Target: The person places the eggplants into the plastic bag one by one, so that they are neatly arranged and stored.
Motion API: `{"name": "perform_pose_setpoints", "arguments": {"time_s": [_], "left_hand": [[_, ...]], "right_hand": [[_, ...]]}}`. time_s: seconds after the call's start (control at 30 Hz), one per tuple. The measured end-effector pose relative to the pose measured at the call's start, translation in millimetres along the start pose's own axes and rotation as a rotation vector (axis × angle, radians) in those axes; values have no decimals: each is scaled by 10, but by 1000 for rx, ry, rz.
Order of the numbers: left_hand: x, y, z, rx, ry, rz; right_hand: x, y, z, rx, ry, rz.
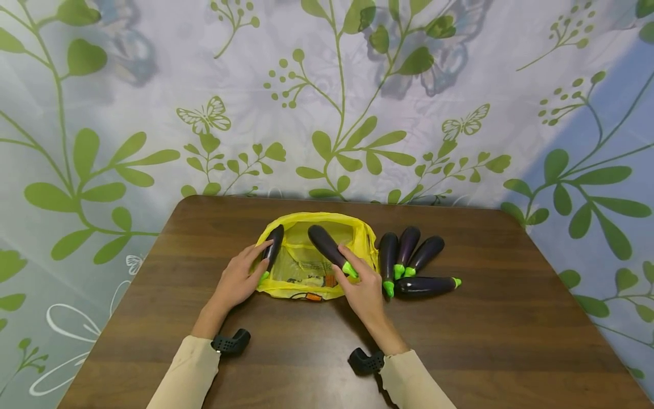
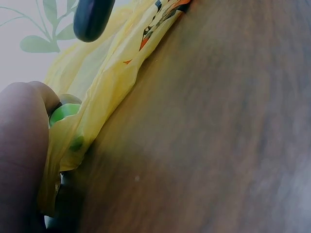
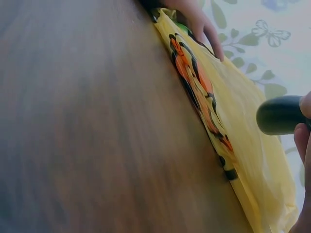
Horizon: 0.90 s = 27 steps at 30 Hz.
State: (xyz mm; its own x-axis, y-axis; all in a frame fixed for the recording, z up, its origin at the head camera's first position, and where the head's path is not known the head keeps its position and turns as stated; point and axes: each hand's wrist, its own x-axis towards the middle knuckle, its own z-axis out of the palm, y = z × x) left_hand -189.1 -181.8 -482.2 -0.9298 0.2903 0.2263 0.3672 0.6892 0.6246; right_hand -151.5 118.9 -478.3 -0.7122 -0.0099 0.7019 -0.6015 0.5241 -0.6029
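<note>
A yellow plastic bag [image 1: 319, 217] lies on the table with its mouth spread toward me. My right hand [image 1: 364, 287] pinches a dark purple eggplant [image 1: 325, 244] near its bright green stem end, over the bag's mouth. The free end of that eggplant [image 3: 279, 115] shows in the right wrist view. At the bag's left edge, my left hand [image 1: 239, 281] has its fingers and thumb about a second eggplant [image 1: 276, 238] just inside the opening. The green cap [image 2: 63, 114] of this one peeks out beside the hand in the left wrist view.
Several more eggplants [image 1: 428, 286] lie on the brown wooden table [image 1: 460, 341] right of the bag, one crosswise in front. Behind the table's far edge hangs a cloth with leaf and butterfly prints [image 1: 337, 102]. Each wrist wears a black camera mount [image 1: 232, 342].
</note>
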Motion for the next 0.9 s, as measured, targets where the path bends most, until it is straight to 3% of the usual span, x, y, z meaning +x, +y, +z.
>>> {"name": "perform_pose_setpoints", "arguments": {"time_s": [0.4,0.6,0.9], "left_hand": [[12,-7,-8,0,15,8],[9,-9,-7,-3,12,11],[-7,-14,2,-7,5,6]], "right_hand": [[34,-60,149,38,-7,-22],[5,-82,213,81,-30,18],[8,-138,288,51,-36,67]]}}
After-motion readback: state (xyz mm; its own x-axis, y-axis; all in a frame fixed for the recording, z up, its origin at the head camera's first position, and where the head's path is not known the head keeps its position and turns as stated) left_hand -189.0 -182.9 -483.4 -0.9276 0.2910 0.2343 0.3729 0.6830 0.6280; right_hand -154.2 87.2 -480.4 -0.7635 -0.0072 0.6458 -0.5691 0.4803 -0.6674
